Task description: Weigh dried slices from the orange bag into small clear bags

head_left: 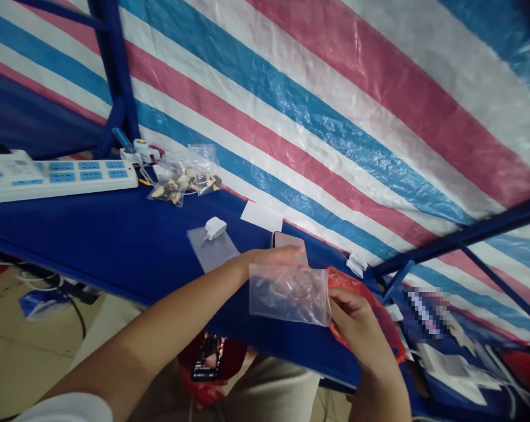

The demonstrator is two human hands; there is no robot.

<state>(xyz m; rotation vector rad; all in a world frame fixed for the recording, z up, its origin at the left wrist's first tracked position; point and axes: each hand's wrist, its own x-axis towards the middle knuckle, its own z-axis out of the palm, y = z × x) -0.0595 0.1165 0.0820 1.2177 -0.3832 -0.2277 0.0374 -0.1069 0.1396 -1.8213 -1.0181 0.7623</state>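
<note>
A flat clear plastic bag point(286, 296) is stretched sideways above the near edge of the blue table. My right hand point(355, 313) pinches its right end between thumb and fingers. Behind the bag's upper edge, my left hand point(271, 258) is closed against it, with some fingers blurred through the film. A phone-shaped flat object point(290, 240) with a pale face lies just past my left fingertips. Under and beside my right hand spreads a red plastic bag point(381, 319). To the left, a white plug adapter point(215, 227) rests on another clear bag point(206, 252).
A white power strip point(80, 176) lies at the back left, near small bags of beige and dark pieces point(181, 184). A white card point(262, 216) is by the striped sheet point(265, 111). A lit phone point(209, 356) sits at my lap. Papers point(452, 372) lie at right.
</note>
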